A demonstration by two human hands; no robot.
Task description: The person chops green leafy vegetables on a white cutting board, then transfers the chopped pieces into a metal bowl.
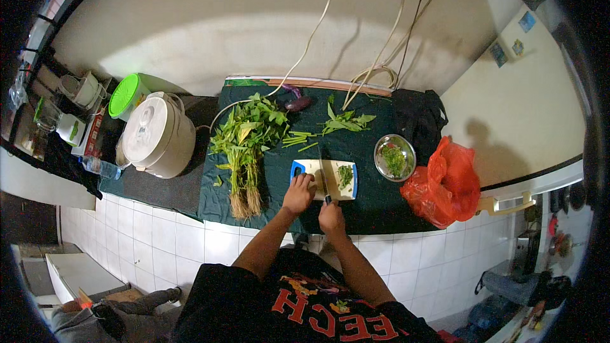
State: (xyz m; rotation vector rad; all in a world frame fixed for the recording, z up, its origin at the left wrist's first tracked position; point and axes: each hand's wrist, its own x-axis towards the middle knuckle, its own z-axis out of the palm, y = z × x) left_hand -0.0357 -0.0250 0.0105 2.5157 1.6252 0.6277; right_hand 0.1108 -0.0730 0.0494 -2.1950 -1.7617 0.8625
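My right hand [331,218] grips the dark handle of a kitchen knife [322,171], its blade upright across a cutting board [336,193] with blue ends. The fingers of my left hand [300,193] rest on the board's left part, near its handle slot; whether they hold anything is hidden. Chopped greens [345,177] lie right of the blade. Beyond the board are cut green stems [296,139] and loose leaves [348,121]. To the left lies a rooted bunch of leafy greens [250,135]. A metal bowl [378,167] with chopped vegetables stands to the right.
Purple eggplants [299,103] lie at the back of the green-covered table [371,214]. A red plastic bag [445,185] and a black bag [419,114] are at right. A white rice cooker [155,135] stands left, its cable crossing behind the greens. Another person's leg [147,302] shows lower left.
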